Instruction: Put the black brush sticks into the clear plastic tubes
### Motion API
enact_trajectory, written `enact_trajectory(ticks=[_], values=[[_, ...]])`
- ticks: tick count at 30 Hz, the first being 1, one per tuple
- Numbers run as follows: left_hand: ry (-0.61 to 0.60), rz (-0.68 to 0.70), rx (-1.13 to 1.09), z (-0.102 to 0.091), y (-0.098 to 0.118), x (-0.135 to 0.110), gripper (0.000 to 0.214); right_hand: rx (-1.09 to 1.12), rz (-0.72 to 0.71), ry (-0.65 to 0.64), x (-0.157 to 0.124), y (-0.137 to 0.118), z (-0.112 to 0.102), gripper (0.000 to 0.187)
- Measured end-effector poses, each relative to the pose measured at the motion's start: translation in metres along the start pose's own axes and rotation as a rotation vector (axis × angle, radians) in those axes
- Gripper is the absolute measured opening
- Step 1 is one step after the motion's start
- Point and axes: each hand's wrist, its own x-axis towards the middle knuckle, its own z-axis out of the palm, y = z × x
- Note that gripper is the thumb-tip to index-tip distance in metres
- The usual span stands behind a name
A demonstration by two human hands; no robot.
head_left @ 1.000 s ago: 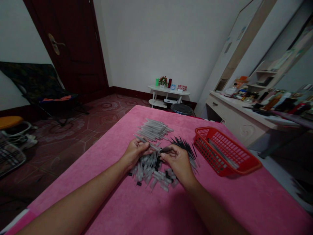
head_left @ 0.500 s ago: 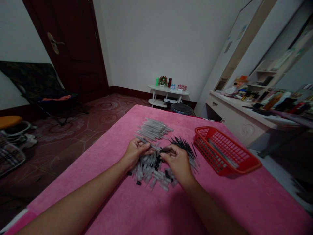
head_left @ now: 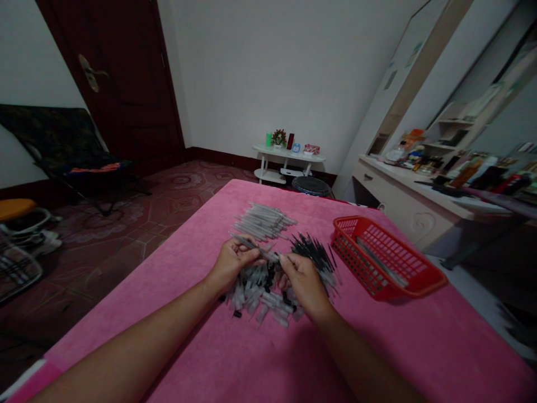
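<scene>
My left hand (head_left: 234, 260) is closed around a slim clear-grey pen (head_left: 246, 242), which slants down to the right above the pink cloth. At the pen's right end, the thumb and fingers of my right hand (head_left: 300, 275) are pinched together; the small part between them is mostly hidden. Beneath both hands lies a loose heap of translucent pen caps (head_left: 251, 294) with small black pieces among them. Just beyond the hands is a stack of clear pen barrels (head_left: 265, 220). Dark-ended pen refills (head_left: 314, 252) lie in a bundle beside my right hand.
A red plastic basket (head_left: 386, 285) on the right holds a few long thin sticks. Pink cloth (head_left: 188, 347) covers the table. Beyond are a white side table (head_left: 289, 154), a dark round stool (head_left: 311, 186), a cluttered dresser (head_left: 403, 190) and a folding chair (head_left: 62, 140).
My right hand's fingers have closed in at the pen's end, and its wrist has turned slightly. The dark bit seen at its fingertips before no longer shows. The left hand stays nearly still.
</scene>
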Motion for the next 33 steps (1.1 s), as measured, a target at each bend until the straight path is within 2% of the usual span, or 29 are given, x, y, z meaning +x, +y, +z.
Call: enact_trajectory(ticks=[6,11,16,20,24,29,33], values=[[0.025,-0.008,-0.024,0.0002,0.0028,0.0022,0.038,0.032,-0.025,0.024,-0.0016,-0.0039,-0.0002,0.023],[0.015,-0.017,-0.02,0.0002,0.0027,0.0031,0.038,-0.03,-0.037,-0.036,-0.0008,-0.0027,-0.0013,0.035],[0.007,-0.006,-0.023,-0.001,0.0021,0.0022,0.037,0.005,-0.054,0.0,-0.0002,-0.0023,-0.0023,0.024],[0.013,-0.015,-0.014,0.0003,0.0034,0.0007,0.04,-0.049,-0.048,-0.042,-0.0007,-0.0027,-0.0035,0.036],[0.014,-0.015,-0.026,0.0014,0.0051,0.0005,0.04,0.024,-0.044,-0.015,-0.0014,-0.004,-0.0037,0.025],[0.02,-0.019,-0.026,0.0011,0.0043,0.0009,0.042,-0.014,-0.03,-0.051,-0.0009,-0.0049,-0.0032,0.037],[0.022,-0.013,-0.031,0.0005,0.0037,0.0012,0.041,0.024,-0.034,-0.018,-0.0001,-0.004,-0.0028,0.026]])
